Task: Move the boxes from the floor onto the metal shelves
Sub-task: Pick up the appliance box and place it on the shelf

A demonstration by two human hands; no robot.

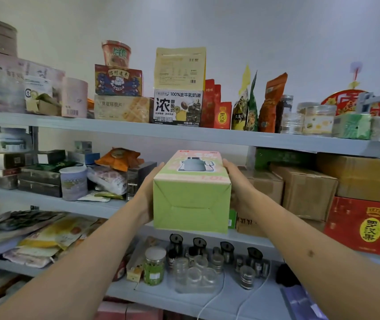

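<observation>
Item: green kettle box (191, 195), stiff cardboard, probably light and a little slick, held at the middle shelf (45, 203) edge, left hand (148, 192) and right hand (237, 183) fingers pressed flat on opposite sides.

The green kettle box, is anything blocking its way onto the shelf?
Nothing visible. The green kettle box, held by the left hand and right hand, faces a gap between the dark box and the cardboard boxes.

We read "100%生牛乳奶源" and "浓" on the milk carton (177, 107), "罗汉果" on the red box (366, 227), "1.0L" on the kettle box (192, 192).
</observation>
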